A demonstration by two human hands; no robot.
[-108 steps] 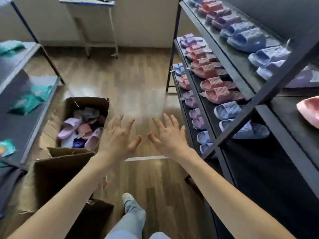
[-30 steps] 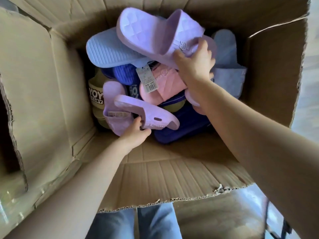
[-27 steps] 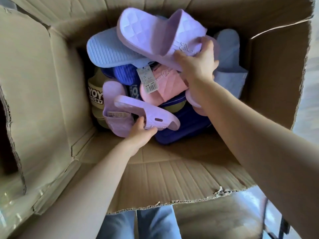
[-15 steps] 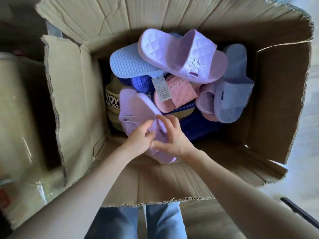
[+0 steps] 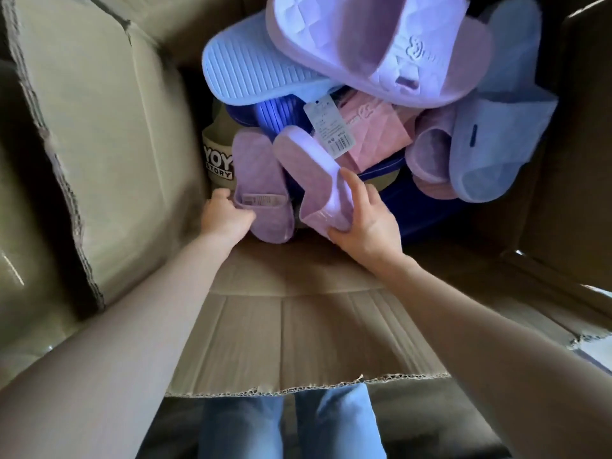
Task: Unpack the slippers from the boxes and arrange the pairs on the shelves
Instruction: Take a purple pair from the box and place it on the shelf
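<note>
Both hands are low in the cardboard box [image 5: 109, 134], at the near edge of the heap of slippers. The left hand [image 5: 227, 217] is closed on the left lilac slipper [image 5: 256, 167], with the thumb on its upper face near a printed label and the fingers curled round the outer edge. This slipper leans against an olive slipper [image 5: 217, 150] (the one with the letters "YOY").

Just beside it, the right hand [image 5: 367, 223] grips the right lilac slipper [image 5: 311, 170], which stands tilted on its side. The thumb is on top and the fingers are under the near end.

Farther back, a quilted lilac slipper [image 5: 364, 38] lies on a pale blue slipper [image 5: 251, 67] turned sole up. A paper tag [image 5: 329, 130] hangs over a pink slipper [image 5: 377, 127]. A dark blue slipper [image 5: 424, 207] lies beneath.
</note>
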